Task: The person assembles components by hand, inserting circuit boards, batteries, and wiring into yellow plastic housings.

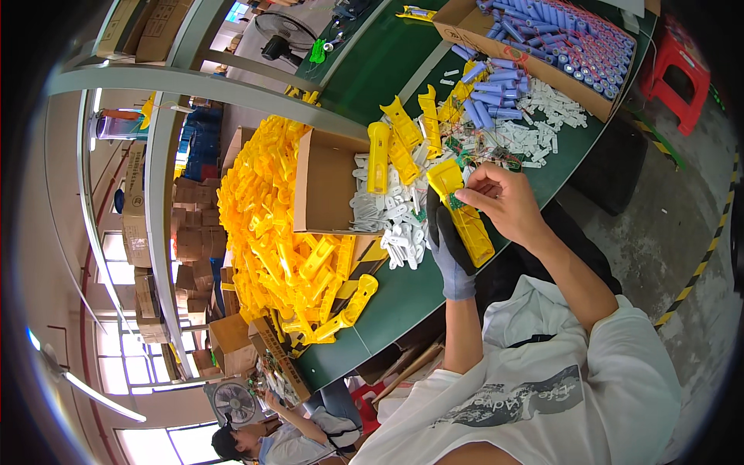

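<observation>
The grey-and-black gloved left hand [452,253] wraps around 1 long yellow plastic half-shell [472,235], slanting 11-to-5 o'clock. At its 2 o'clock, the bare right hand [508,203] bends its fingers nearly together over a small green circuit board [454,202]; whether gripped, I cannot tell.

L hand [447,239], in a grey & black glove [454,260], was curled in a grip, fingers pointing up the view; L forearm [463,333] rose nearly upright. R hand [502,201] was bare, fingers bent, thumb & index tips close tog.; R forearm [575,279] slanted up-left, elbow bent. The 2 hands were v. near each other.
</observation>
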Action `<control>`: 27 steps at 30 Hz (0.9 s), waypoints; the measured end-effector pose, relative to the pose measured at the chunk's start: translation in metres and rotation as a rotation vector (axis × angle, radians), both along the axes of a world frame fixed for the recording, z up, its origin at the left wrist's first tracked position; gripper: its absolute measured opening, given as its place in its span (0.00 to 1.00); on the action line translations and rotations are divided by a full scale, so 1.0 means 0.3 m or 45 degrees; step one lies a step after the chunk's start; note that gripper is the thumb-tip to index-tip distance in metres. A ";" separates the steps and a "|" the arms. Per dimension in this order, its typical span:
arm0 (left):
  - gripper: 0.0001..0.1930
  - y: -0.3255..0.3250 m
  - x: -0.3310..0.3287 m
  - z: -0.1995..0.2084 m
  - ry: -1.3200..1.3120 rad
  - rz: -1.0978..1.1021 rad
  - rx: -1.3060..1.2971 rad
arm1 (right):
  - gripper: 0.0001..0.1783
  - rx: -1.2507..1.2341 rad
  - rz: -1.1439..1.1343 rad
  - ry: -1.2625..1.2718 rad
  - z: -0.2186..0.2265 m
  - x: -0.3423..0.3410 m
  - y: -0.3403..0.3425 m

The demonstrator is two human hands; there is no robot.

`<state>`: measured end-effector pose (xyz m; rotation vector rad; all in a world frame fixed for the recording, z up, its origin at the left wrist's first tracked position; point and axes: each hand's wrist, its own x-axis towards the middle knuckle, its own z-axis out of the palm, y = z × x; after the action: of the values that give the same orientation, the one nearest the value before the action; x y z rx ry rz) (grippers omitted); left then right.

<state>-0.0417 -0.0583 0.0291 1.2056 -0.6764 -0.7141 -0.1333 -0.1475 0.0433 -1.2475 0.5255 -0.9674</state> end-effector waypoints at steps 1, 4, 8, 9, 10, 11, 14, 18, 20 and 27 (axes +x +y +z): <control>0.24 0.000 -0.004 0.010 0.003 -0.002 0.001 | 0.09 -0.071 -0.015 0.054 0.008 -0.005 0.003; 0.24 0.004 -0.013 0.028 -0.132 0.027 0.034 | 0.10 -0.130 -0.006 0.072 0.006 -0.008 0.001; 0.24 0.010 -0.037 0.045 -0.077 0.021 0.023 | 0.10 -0.145 -0.001 0.069 -0.003 -0.010 0.001; 0.24 0.004 -0.038 0.039 -0.074 0.034 0.011 | 0.10 -0.111 0.003 0.056 -0.011 -0.011 0.000; 0.25 0.007 -0.036 0.043 -0.106 0.033 0.034 | 0.09 -0.130 -0.024 0.047 -0.015 -0.008 0.005; 0.25 0.009 -0.036 0.047 -0.139 0.031 0.059 | 0.09 -0.134 -0.009 0.047 -0.016 -0.011 0.003; 0.24 0.014 -0.041 0.055 -0.131 0.012 0.081 | 0.08 -0.147 -0.037 0.095 -0.006 -0.027 0.006; 0.22 0.002 -0.048 0.043 -0.129 0.066 0.119 | 0.06 -0.135 -0.019 0.072 -0.001 -0.033 -0.002; 0.20 -0.012 -0.056 0.041 -0.136 0.155 0.129 | 0.06 -0.059 -0.027 -0.029 -0.030 -0.023 -0.010; 0.19 0.001 -0.081 0.082 -0.219 0.288 0.171 | 0.14 -0.362 0.154 0.330 0.011 -0.105 -0.057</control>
<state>-0.0660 -0.0581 0.0538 1.4530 -0.6279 -0.4757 -0.1649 -0.1645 0.0466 -1.6559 0.5184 -0.8012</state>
